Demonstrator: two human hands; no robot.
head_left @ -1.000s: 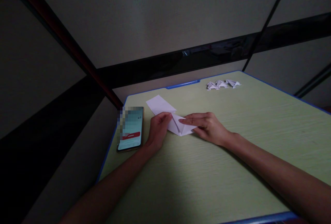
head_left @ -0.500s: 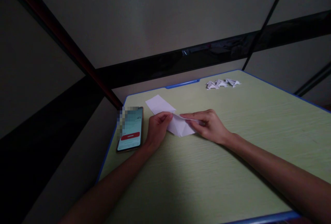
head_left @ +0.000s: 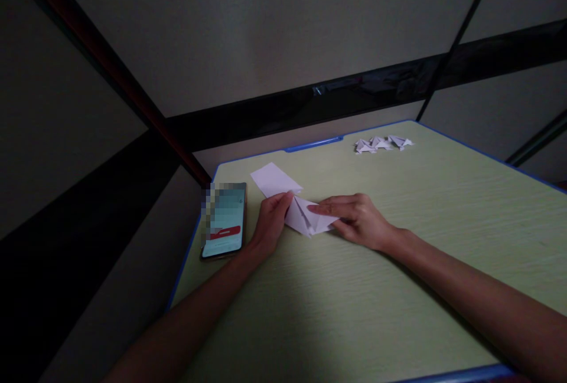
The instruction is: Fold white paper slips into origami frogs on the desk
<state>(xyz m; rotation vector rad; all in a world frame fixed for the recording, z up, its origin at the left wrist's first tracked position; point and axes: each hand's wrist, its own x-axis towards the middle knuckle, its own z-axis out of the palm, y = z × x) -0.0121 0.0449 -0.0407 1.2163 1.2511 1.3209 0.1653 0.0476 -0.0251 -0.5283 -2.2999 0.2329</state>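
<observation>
A white sheet of paper [head_left: 273, 179], partly folded, lies slanting on the pale green table. Its far end is flat, while the near end has triangular folds with a narrow gap between the layers. My left hand [head_left: 271, 219] pinches the paper's left edge near the fold, thumb and fingers together. From the right, my right hand [head_left: 354, 216] grips the near right corner, fingers laid over the folded flap and thumb beneath it. The part inside the right hand's grip is hidden.
A phone [head_left: 225, 218] with a lit screen lies left of my left hand. Several folded white paper figures [head_left: 383, 144] stand at the table's back. The table [head_left: 398, 312] has a blue edge and meets a panelled wall [head_left: 283, 29].
My right fingers have pressed the raised flap down toward me, so it lies flatter and the triangular fold shows. My left hand has stayed nearly in place.
</observation>
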